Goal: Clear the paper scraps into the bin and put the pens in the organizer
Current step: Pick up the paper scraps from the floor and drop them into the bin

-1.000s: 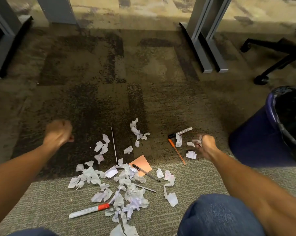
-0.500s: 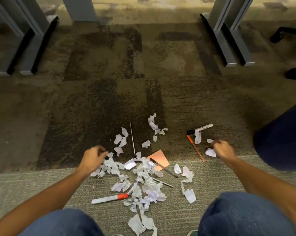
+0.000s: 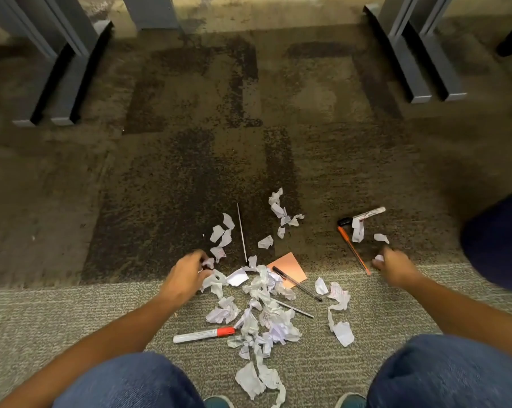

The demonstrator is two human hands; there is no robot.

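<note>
Two knees in blue denim point(image 3: 137, 381) fill the bottom edge, toes of teal shoes point(image 3: 218, 401) between them. Just ahead, on the light grey ribbed carpet point(image 3: 57, 316), lies the main heap of crumpled white paper scraps point(image 3: 266, 316), with a white marker with a red cap point(image 3: 204, 334) at its left edge and a thin black pen point(image 3: 296, 283) crossing a peach-coloured square card point(image 3: 288, 267) at its far side.

Left hand point(image 3: 188, 273): fingers curled into the left fringe of the heap, gripping scraps there. Half a second ago it was only arriving at that fringe; a second ago it was a raised fist well left of the paper.

Right hand point(image 3: 394, 267): blurred, fingers curled, pinching a small white scrap point(image 3: 378, 258) at its tip, just beside the near end of an orange pen point(image 3: 353, 250). It sits nearer the pen's tip than before, and the loose scrap that lay at its fingers is now in them.

Beyond, on the dark mottled carpet point(image 3: 190, 172): a thin white stick point(image 3: 242, 232), more scattered scraps point(image 3: 281, 213), and a white marker with a black cap point(image 3: 362, 215) with a scrap draped over it.

The dark blue bin point(image 3: 499, 242) shows only as a wall at the right edge. Farther back stand grey metal worktop legs point(image 3: 69, 83). The view has swung left since a second ago; the bin's liner is out of frame. No organizer in view.
</note>
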